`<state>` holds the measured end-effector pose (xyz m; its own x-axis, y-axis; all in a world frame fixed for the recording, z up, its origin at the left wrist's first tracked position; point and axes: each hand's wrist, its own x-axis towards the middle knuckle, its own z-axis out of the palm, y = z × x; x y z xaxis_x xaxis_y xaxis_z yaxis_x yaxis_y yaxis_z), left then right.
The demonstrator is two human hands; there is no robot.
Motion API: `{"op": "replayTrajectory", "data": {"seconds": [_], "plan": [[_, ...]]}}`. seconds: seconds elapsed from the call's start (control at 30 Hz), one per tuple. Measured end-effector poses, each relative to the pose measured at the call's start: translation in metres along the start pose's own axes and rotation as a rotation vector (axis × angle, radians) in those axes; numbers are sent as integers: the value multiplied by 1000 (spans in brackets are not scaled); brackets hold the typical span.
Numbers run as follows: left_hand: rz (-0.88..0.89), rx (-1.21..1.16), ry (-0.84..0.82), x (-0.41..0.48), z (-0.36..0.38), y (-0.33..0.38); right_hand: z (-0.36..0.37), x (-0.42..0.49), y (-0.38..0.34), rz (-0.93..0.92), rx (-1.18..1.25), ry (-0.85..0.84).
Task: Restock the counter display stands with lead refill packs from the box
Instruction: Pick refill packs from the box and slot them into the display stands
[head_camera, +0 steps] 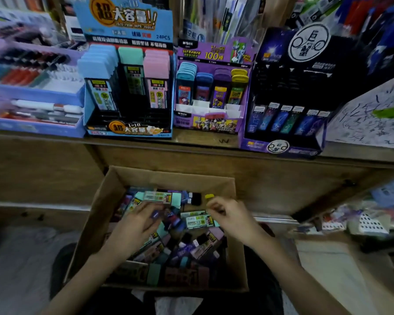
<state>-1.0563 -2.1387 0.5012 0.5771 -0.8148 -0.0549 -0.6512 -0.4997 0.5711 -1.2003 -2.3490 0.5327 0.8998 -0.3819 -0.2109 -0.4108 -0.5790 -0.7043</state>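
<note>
The left hand (136,223) and right hand (230,217) dig in the box (173,176) of lead refill packs (198,221). Blur hides how open they are and what they hold. It is best to grab one colour that fits a display stand (127,130).

Your left hand (136,220), right hand (227,215): bare. Your forearms (95,264) bare too, right down to frame edge. Fingers blurred, nail detail unreadable. Dark garment (62,262) over your legs, low in frame, fabric lost in shadow.
</note>
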Motion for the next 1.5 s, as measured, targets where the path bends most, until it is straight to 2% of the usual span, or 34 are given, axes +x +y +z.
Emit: {"op": "replayTrajectory", "data": {"seconds": [0.1, 0.23, 0.4, 0.6, 0.7, 0.77, 0.87, 1.03, 1.13, 1.23, 1.33, 1.5], "plan": [[-149, -101, -133, -10, 22, -35, 43, 15, 29, 78, -135, -102], [-205, -101, -212, -4, 43, -63, 67, 37, 60, 131, -343, -106], [-310, -59, -306, 3, 63, -76, 83, 56, 83, 93, -497, -279], [-383, 108, -313, 11, 78, -77, 104, 54, 95, 49, -664, -149], [-417, 86, -269, 16, 82, -79, 108, 53, 99, 73, -629, -164], [-432, 40, -241, 18, 82, -80, 109, 51, 99, 130, -484, -190], [-463, -46, -197, 19, 82, -82, 105, 51, 93, 176, -274, -138], [-456, -289, -116, 16, 60, -75, 82, 51, 64, 77, -255, -119], [-454, -651, 10, 17, 32, -47, 63, 49, 36, -94, -245, -198], [-495, -991, 0, 19, 3, -16, 45, 49, 7, -214, -239, -229], [-358, -964, -95, 24, -20, 5, 33, 51, -20, -287, -220, -233], [-271, -945, -22, 28, -42, 23, 8, 51, -52, -248, -113, -202]]}}
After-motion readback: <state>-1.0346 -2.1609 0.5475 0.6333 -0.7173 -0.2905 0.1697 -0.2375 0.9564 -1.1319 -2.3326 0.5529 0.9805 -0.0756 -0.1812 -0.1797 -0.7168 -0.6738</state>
